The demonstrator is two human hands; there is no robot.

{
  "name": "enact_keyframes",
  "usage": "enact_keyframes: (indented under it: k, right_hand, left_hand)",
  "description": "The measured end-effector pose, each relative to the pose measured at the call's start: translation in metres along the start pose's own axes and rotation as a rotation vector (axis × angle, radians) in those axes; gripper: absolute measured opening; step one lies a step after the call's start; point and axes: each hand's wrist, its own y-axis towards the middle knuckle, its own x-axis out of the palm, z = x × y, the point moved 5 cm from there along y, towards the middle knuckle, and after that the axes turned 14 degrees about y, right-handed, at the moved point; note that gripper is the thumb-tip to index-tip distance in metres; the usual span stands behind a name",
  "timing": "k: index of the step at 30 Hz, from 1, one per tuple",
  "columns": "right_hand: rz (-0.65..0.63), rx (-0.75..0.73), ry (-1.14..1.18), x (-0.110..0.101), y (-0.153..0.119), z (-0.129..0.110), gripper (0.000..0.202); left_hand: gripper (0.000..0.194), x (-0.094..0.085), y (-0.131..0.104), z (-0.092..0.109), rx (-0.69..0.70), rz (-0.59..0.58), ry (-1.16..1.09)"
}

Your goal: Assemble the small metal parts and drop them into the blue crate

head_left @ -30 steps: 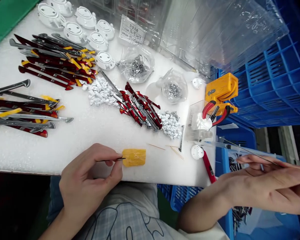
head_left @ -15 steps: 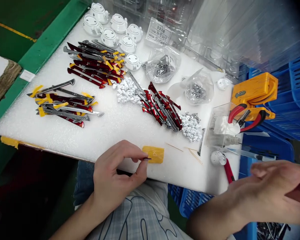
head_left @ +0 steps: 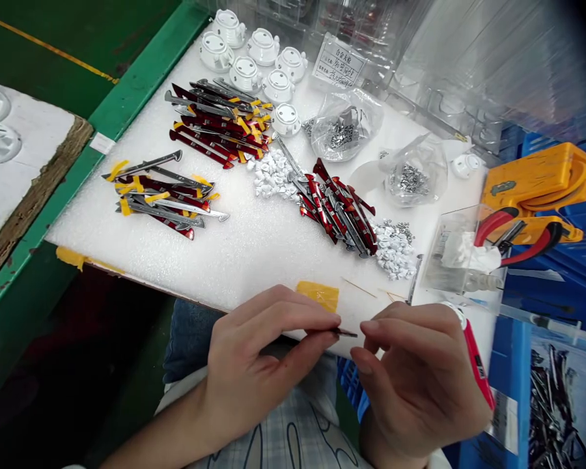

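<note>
Pinching a thin dark strip (head_left: pixel 350 333) between thumb and forefinger, the left hand (head_left: pixel 244 371) holds it near the front edge of the white foam sheet (head_left: pixel 244 273), the strip's free end pointing towards the right hand (head_left: pixel 415 378). The right thumb and forefinger stand narrowly parted just beside that end, not touching it; the other fingers curl in, and whether anything lies inside them cannot be told. A yellow patch (head_left: pixel 318 295) lies just beyond the left fingertips, with thin sticks (head_left: pixel 359 288) near it. Farther back sits a pile of red and grey pieces (head_left: pixel 339 212), with small white parts (head_left: pixel 395 254) against its right end. Two heaps of tabbed pieces (head_left: pixel 166 202) lie to the left. White domed parts (head_left: pixel 244 73) cluster at the far side, near two clear bags (head_left: pixel 346 130) of metal bits. On the right, red-handled pliers (head_left: pixel 498 223) rest in a clear box (head_left: pixel 439 277) beside an orange tape dispenser (head_left: pixel 527 176)
</note>
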Motion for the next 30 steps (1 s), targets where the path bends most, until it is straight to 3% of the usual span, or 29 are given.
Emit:
enact_keyframes:
  k: [6, 15, 22, 27, 30]
  right_hand:
    - [0.038, -0.028, 0.0, 0.005, 0.007, -0.005, 0.026]
    - [0.008, 0.046, 0.027, 0.007, 0.006, -0.002, 0.016]
    - [0.123, 0.048, 0.13, -0.002, 0.003, 0.005, 0.024]
    - [-0.02, 0.051, 0.187, 0.0, 0.006, 0.014, 0.029]
    - [-0.047, 0.003, 0.186, 0.0, 0.004, 0.017, 0.03]
  left_hand:
    - [0.021, -0.002, -0.002, 0.004, 0.01, -0.049, 0.007]
    - [0.013, 0.004, -0.003, -0.002, -0.029, -0.073, -0.101]
    - [0.01, 0.008, 0.001, -0.013, -0.121, -0.154, -0.085]
    - [0.011, 0.01, 0.002, -0.014, -0.113, -0.218, -0.065]
    - [0.009, 0.011, 0.003, -0.016, -0.177, -0.178, -0.132]
